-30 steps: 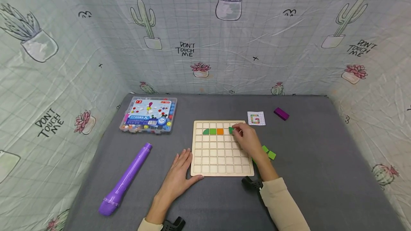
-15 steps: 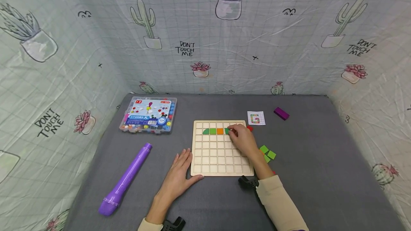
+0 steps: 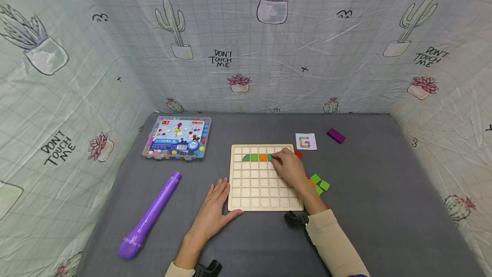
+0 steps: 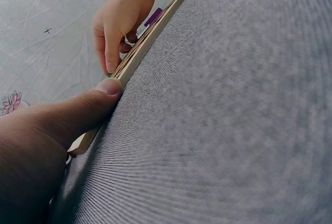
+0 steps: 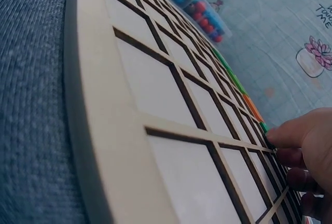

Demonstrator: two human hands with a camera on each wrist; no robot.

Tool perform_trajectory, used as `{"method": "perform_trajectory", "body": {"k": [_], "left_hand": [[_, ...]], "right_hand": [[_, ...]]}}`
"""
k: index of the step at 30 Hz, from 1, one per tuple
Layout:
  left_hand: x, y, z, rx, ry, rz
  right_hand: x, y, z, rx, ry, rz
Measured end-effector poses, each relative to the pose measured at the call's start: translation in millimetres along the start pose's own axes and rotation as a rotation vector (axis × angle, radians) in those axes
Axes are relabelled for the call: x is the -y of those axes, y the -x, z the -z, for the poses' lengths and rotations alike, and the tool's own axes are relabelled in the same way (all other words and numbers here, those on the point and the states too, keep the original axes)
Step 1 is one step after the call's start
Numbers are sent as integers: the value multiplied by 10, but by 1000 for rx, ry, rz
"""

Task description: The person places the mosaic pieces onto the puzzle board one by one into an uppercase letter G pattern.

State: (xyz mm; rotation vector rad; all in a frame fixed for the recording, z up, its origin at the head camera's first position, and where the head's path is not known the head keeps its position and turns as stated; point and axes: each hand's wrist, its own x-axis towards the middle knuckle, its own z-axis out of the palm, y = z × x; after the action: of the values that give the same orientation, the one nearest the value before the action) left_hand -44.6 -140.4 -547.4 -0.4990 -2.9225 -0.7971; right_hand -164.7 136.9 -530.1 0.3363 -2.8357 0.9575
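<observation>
A square wooden grid board lies on the grey table. In its second row from the back sit a green rounded-corner tile, a light green square tile and an orange square tile. Just right of these, my right hand pinches a green tile at its cell; its fingertips partly cover it. The right wrist view shows a fingertip touching this green tile. My left hand rests with extended fingers along the board's left edge, its thumb touching the front-left corner.
Loose light green tiles and a red tile lie right of the board. Behind are a pattern card and a purple block. A clear box of beads and a purple microphone lie left.
My right hand has moved left with the green tile, bringing it from a column farther right to beside the orange tile. The left hand has stayed in place.
</observation>
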Motion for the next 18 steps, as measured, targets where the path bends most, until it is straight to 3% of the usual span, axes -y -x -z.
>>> {"method": "perform_trajectory", "body": {"k": [18], "left_hand": [[6,-1,0,11,10,4]], "right_hand": [[-39,45,146,35,-61,25]]}}
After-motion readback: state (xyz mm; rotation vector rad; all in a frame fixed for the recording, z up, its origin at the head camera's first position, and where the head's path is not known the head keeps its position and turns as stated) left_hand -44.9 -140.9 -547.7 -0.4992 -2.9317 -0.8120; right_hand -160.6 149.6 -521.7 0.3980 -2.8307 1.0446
